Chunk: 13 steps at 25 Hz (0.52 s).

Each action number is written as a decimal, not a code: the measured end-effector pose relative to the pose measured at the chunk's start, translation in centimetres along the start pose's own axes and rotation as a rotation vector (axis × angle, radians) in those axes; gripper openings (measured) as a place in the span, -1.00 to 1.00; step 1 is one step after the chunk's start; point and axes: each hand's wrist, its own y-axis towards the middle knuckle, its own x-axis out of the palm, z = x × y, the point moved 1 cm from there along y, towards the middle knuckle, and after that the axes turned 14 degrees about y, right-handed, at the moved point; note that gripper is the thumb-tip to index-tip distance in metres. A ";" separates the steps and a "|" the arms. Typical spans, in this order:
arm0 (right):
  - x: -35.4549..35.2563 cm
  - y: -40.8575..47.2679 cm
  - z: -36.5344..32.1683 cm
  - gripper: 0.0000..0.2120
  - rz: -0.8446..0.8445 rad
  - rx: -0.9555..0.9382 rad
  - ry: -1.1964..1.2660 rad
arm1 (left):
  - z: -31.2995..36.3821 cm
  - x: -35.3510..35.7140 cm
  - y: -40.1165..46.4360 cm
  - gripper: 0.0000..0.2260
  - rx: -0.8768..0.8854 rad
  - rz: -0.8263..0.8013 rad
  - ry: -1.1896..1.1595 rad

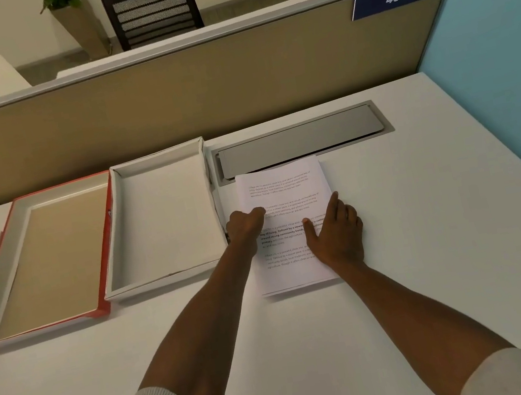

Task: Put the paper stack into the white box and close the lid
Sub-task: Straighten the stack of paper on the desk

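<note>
My left hand (246, 225) pinches the paper stack (288, 223), right hand (337, 234) flat atop; sheets could fan out when lifted toward the white box (164, 214).

Matt white cardboard box (161, 214) beside a red-edged cardboard lid (37, 261) with a raw brown inside. Smooth printed white paper stack (282, 193) lies on a matt pale laminate desk (433, 236). Brushed grey metal cable flap (301, 139) has a dull sheen.

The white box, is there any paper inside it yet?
No, the white box is bare inside; the paper stack lies on the desk beside it.
</note>
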 end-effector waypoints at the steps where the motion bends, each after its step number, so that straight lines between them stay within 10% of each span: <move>1: 0.0 0.0 0.0 -0.14 0.004 0.000 -0.002 | -0.1 0.0 0.0 -0.73 0.014 0.005 -0.017; 13: 0.1 0.1 0.0 -0.15 0.003 0.001 -0.008 | 0.3 0.7 -0.6 -0.47 0.120 -0.009 0.075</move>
